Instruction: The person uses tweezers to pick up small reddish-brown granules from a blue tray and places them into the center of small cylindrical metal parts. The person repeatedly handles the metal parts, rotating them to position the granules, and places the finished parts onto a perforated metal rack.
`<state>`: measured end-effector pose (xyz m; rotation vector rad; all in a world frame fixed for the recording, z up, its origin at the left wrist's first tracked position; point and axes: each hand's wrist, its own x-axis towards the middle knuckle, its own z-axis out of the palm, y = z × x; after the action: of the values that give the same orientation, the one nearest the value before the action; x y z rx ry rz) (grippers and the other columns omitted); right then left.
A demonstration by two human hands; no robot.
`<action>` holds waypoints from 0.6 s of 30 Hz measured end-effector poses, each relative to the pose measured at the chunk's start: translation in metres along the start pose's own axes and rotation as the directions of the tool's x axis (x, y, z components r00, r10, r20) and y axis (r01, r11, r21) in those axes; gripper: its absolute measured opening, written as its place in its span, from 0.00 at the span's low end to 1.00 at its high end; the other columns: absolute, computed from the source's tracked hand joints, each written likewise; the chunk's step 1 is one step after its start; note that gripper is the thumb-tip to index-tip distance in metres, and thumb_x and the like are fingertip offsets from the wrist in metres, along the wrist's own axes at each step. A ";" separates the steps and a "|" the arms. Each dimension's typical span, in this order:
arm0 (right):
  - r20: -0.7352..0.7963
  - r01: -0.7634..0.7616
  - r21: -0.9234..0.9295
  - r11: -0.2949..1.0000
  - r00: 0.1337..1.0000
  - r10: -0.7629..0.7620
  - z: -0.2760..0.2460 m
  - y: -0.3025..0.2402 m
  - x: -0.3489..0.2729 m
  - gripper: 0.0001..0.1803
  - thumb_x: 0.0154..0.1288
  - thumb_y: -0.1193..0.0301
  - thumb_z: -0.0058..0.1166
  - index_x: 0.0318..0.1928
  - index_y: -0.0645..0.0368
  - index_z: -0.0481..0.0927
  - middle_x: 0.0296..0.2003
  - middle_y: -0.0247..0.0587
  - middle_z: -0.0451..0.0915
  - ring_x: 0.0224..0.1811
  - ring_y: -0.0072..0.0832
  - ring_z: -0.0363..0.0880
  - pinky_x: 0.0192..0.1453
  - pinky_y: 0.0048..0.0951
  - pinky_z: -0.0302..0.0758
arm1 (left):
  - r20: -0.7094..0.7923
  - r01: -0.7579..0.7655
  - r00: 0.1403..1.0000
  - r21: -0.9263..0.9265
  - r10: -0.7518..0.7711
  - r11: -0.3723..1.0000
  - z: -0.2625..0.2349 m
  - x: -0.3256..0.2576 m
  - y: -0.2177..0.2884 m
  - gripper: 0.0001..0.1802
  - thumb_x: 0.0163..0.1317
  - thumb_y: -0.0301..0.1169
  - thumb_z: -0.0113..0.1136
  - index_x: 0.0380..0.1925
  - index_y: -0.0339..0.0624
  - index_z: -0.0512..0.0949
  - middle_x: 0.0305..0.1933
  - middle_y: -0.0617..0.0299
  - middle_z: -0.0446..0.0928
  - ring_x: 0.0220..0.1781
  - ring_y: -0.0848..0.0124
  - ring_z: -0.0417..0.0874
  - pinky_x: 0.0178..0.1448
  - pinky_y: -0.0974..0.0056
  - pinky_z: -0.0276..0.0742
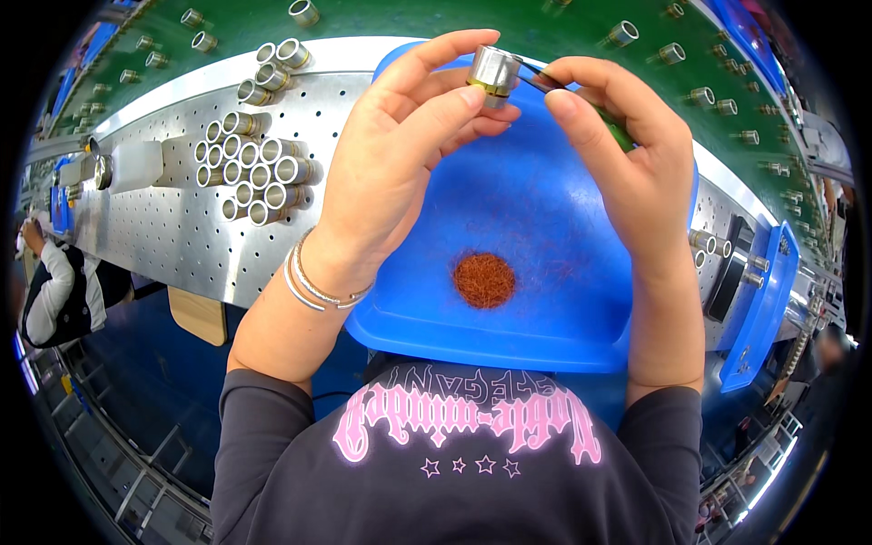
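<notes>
Above the blue tray point(554, 209), my left hand point(391, 150) grips a short silvery metal cylinder point(496, 73) with a yellowish band near its lower end. The thumb presses on its side and the fingers wrap behind it. My right hand point(627, 154) closes round a slim tool with a green handle point(621, 136) and thin dark tip. That tip meets the cylinder's upper right side; its exact kind is partly hidden by my fingers. A round heap of fine copper-coloured wire bits point(484, 280) lies in the tray, with loose strands scattered around it.
Several similar metal cylinders point(261, 175) stand grouped on the perforated metal bench point(309, 100) to the left. Beyond runs a green conveyor surface point(581, 32) carrying more cylinders. At right are a black holder point(729, 272) and another blue tray point(761, 313). A person point(68, 286) sits far left.
</notes>
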<state>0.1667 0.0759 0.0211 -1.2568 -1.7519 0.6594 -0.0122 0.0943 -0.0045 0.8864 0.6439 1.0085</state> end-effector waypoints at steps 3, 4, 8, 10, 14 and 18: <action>0.076 -0.100 -0.011 0.995 0.992 0.100 0.002 -0.002 -0.001 0.09 0.55 0.78 0.59 0.38 0.65 0.76 0.33 0.31 0.78 0.33 0.14 0.73 0.36 0.13 0.68 | 0.015 0.011 1.000 -0.073 -0.010 0.997 0.002 0.001 -0.001 0.25 0.60 0.28 0.55 0.58 0.38 0.64 0.46 0.56 0.75 0.47 0.73 0.78 0.55 0.68 0.73; 0.108 -0.147 -0.036 0.988 0.983 0.150 0.003 -0.004 -0.001 0.09 0.55 0.78 0.59 0.37 0.65 0.76 0.33 0.31 0.78 0.33 0.13 0.73 0.36 0.13 0.68 | 0.007 -0.004 1.000 -0.044 0.004 0.999 0.003 0.001 -0.002 0.24 0.61 0.28 0.55 0.58 0.37 0.65 0.46 0.56 0.76 0.47 0.72 0.78 0.54 0.68 0.73; 0.071 0.069 -0.049 0.996 0.995 -0.066 0.007 0.004 0.000 0.08 0.54 0.80 0.59 0.35 0.64 0.75 0.32 0.31 0.76 0.31 0.15 0.71 0.35 0.12 0.67 | 0.024 -0.010 1.000 0.056 0.009 0.998 0.002 0.000 -0.003 0.24 0.62 0.29 0.54 0.58 0.36 0.64 0.47 0.56 0.75 0.47 0.71 0.78 0.54 0.68 0.73; 0.028 0.077 -0.017 0.997 0.997 -0.077 0.006 0.008 0.001 0.07 0.55 0.80 0.58 0.35 0.64 0.75 0.33 0.32 0.76 0.31 0.15 0.71 0.36 0.13 0.68 | 0.039 0.004 0.999 0.042 -0.006 0.999 0.000 0.000 -0.003 0.25 0.62 0.29 0.53 0.59 0.36 0.63 0.48 0.56 0.75 0.47 0.72 0.78 0.54 0.68 0.74; -0.062 0.110 0.023 0.994 0.992 -0.108 0.008 0.011 0.002 0.06 0.57 0.81 0.56 0.36 0.65 0.75 0.38 0.36 0.77 0.35 0.17 0.73 0.40 0.15 0.70 | 0.046 0.038 0.998 -0.079 -0.034 0.996 0.001 0.002 -0.003 0.25 0.62 0.29 0.52 0.59 0.36 0.63 0.48 0.56 0.75 0.47 0.70 0.79 0.56 0.68 0.74; 0.010 -0.058 0.055 0.997 0.998 0.057 0.006 0.001 0.001 0.05 0.58 0.81 0.54 0.36 0.66 0.74 0.41 0.39 0.78 0.40 0.19 0.75 0.45 0.18 0.72 | 0.053 0.068 0.997 -0.084 -0.064 0.994 0.000 0.001 -0.003 0.24 0.64 0.30 0.49 0.59 0.35 0.62 0.49 0.55 0.75 0.48 0.69 0.79 0.55 0.68 0.74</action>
<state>0.1621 0.0773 0.0174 -1.2718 -1.6977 0.7424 -0.0105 0.0947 -0.0068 0.8077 0.5793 0.9445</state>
